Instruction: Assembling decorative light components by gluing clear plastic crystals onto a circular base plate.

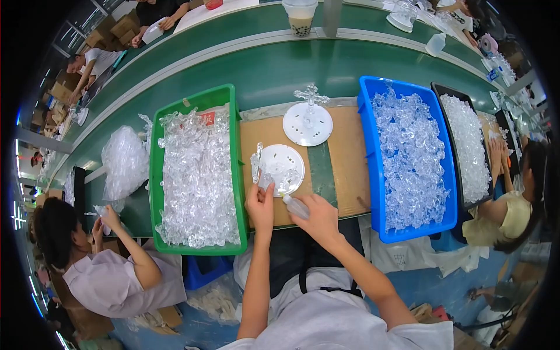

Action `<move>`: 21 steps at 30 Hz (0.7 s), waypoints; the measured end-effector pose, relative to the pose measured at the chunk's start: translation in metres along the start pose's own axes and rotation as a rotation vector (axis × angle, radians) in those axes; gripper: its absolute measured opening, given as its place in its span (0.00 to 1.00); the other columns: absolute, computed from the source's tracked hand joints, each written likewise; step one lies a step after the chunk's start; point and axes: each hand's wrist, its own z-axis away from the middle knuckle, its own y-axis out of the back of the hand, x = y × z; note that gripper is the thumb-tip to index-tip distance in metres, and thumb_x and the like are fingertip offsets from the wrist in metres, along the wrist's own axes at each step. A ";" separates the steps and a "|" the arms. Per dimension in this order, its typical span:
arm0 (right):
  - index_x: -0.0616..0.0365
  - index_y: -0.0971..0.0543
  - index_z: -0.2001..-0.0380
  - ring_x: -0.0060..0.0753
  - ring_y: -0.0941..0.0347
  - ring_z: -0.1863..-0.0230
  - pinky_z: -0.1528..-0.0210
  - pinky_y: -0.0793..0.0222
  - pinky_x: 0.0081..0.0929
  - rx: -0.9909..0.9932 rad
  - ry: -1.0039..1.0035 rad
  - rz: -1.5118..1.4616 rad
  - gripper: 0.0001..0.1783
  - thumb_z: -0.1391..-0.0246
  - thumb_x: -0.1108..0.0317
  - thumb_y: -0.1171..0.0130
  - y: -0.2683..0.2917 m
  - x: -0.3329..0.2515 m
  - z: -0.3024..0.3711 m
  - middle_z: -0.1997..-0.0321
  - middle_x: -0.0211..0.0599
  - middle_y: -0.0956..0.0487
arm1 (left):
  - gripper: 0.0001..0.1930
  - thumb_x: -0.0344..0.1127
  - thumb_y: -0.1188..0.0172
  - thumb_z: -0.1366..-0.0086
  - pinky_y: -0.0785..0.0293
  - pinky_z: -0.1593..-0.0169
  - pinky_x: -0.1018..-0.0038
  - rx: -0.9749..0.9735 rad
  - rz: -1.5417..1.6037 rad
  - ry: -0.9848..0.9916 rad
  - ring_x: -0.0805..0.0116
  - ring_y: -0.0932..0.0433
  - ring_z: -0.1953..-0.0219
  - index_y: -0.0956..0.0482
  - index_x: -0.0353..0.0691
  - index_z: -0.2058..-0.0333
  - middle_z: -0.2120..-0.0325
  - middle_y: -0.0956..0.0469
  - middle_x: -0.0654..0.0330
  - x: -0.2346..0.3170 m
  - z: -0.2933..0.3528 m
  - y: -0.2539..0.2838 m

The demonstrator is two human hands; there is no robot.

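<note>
My left hand is closed around a clear plastic piece in front of the nearer white round disc. In my right hand is a small translucent squeeze bottle, its nozzle tilted up and left toward that piece. Whether the nozzle touches it I cannot tell. A clear ornate part stands at the disc's left edge; what supports it is hard to see. Farther back, a second white disc carries an upright clear cross-shaped ornament.
A green bin on my left and a blue bin on my right hold many clear pieces. Beyond the blue one lies a black tray. Cardboard covers the bench. A drink cup stands on the far ledge. Co-workers sit on both sides.
</note>
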 end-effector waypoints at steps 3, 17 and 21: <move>0.50 0.23 0.64 0.42 0.26 0.66 0.68 0.30 0.37 -0.011 -0.020 0.047 0.18 0.62 0.60 0.36 -0.004 -0.001 -0.003 0.69 0.36 0.25 | 0.18 0.30 0.39 0.41 0.48 0.77 0.83 -0.012 0.013 0.002 0.83 0.45 0.80 0.25 0.35 0.52 0.83 0.41 0.73 -0.002 -0.003 -0.001; 0.47 0.22 0.64 0.41 0.26 0.70 0.71 0.31 0.37 0.005 -0.011 0.052 0.17 0.62 0.59 0.36 -0.010 -0.007 -0.007 0.73 0.35 0.26 | 0.18 0.31 0.40 0.41 0.48 0.77 0.84 -0.009 0.018 0.059 0.83 0.45 0.79 0.25 0.35 0.52 0.81 0.38 0.74 0.007 -0.002 -0.003; 0.47 0.22 0.63 0.42 0.26 0.68 0.70 0.31 0.36 -0.093 -0.008 0.063 0.19 0.62 0.58 0.35 -0.003 -0.006 -0.010 0.71 0.36 0.25 | 0.17 0.30 0.41 0.40 0.47 0.79 0.81 -0.007 -0.075 0.052 0.82 0.46 0.80 0.25 0.36 0.51 0.85 0.40 0.68 0.015 0.004 -0.005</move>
